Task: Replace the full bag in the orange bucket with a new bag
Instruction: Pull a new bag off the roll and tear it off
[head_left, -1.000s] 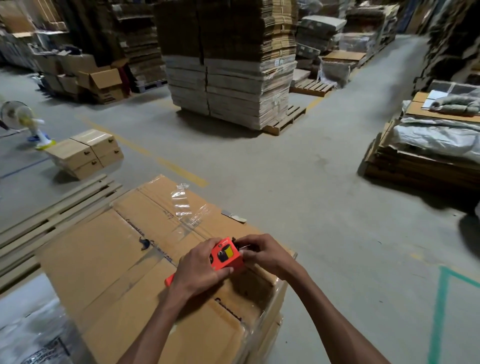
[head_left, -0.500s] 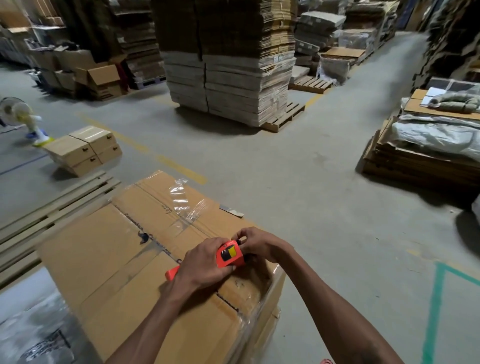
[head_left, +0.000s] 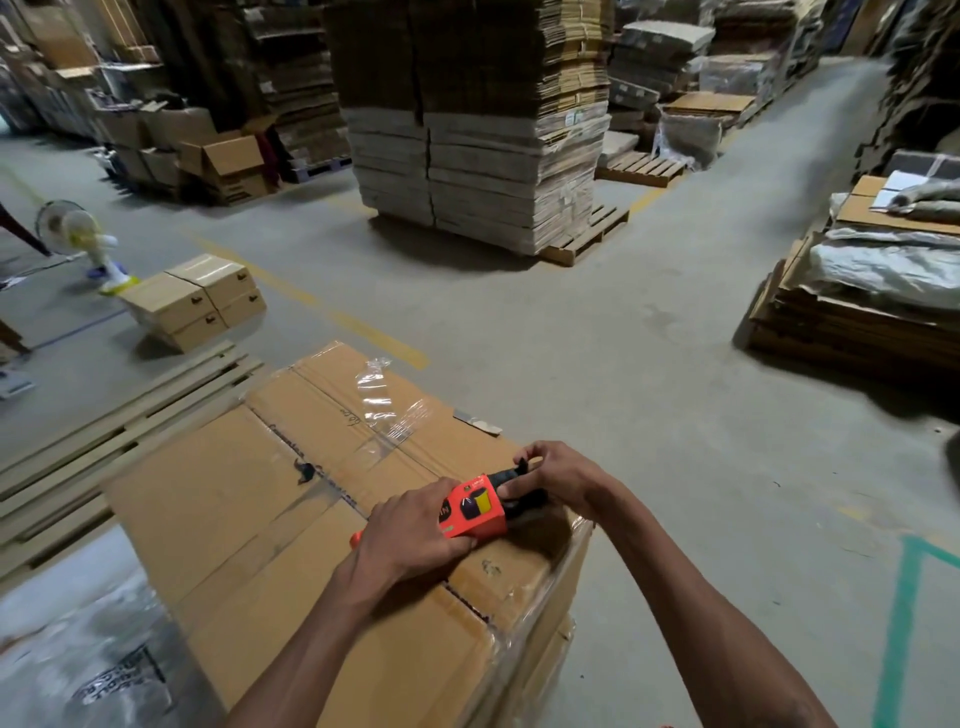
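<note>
The left hand gripped a small orange box from above, fingers curled over its top and near side, and pressed it down on the top of a large cardboard carton near that carton's right edge. The box lay on its side with its open end turned to the right, and a yellow and dark print showed on its upper face. From that end a length of black bag material stuck out, and the right hand pinched it between thumb and curled fingers just beside the box. Whether the black material was 1 bag or a roll could not be told. The carton was sealed with clear tape along its seams, a crumpled strip of clear film lay on its far part, and shiny wrap covered its right corner. To the carton's left lay long pale wooden strips on the concrete floor. Farther left stood 2 small brown boxes side by side, with a small fan behind them. Well beyond, a tall stack of flattened cardboard sat on a wooden pallet. A lower pile of cardboard sheets lay at the right, and a green line marked the floor near the right forearm.
</note>
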